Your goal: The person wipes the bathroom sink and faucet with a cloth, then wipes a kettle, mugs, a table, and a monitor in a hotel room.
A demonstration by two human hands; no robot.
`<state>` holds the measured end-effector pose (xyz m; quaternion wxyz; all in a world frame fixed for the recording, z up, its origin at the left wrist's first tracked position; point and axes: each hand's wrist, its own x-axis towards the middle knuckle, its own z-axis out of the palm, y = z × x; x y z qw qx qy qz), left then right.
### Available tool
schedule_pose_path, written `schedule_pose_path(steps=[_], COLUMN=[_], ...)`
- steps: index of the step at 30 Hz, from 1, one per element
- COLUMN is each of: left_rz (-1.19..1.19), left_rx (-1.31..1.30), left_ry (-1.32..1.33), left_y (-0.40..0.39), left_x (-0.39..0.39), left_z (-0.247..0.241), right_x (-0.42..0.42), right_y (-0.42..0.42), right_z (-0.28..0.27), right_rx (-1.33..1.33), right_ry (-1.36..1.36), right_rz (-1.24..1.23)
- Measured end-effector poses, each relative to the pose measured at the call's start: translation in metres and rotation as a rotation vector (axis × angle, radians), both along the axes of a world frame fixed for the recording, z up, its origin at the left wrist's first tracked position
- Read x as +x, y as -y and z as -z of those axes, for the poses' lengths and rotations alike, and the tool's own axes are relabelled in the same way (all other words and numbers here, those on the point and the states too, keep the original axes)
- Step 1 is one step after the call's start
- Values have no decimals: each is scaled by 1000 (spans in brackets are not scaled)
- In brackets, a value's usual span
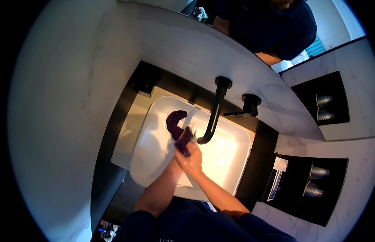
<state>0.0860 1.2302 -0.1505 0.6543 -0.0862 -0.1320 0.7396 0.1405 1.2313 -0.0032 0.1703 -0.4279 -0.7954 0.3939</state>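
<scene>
A dark purple wet cloth (173, 121) lies curled on the floor of a white washbasin (139, 145), and part of it runs up into both hands. My left hand (179, 152) and my right hand (194, 154) are pressed together around the bunched cloth, left of the mouth of a black wall-mounted spout (214, 121). Water splashes beside the fingers. The fingers of the left hand are largely hidden by the cloth and the other hand.
A black lever handle (250, 106) is fixed to the marble wall right of the spout. A small dark box-like item (146, 90) stands at the counter's back left corner. On the right, a black niche (296, 187) holds metallic cups (320, 172). A mirror (205, 39) spans the wall above.
</scene>
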Motion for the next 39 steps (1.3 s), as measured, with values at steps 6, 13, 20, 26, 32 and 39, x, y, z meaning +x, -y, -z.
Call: schedule_pose_path(steps=[6, 13, 20, 26, 32, 39], left_rz=[-86, -26, -12, 4, 94, 157], left_rx=[-830, -887, -838, -823, -940, -963], left_ry=[-337, -276, -202, -307, -207, -267], left_y=[-3, -15, -28, -25, -25, -15], left_x=[3, -28, 2, 15, 11, 6], left_z=[-50, -85, -49, -53, -42, -28], right_x=[-1, 79, 22, 19, 28, 37], right_y=[-109, -95, -112, -141, -143, -147], right_z=[102, 77, -33, -33, -33, -28], right_rx=[110, 287, -121, -128, -62, -3], right_ry=[98, 364, -461, -446, -294, -258], right_rz=[36, 102, 333, 370, 403, 356])
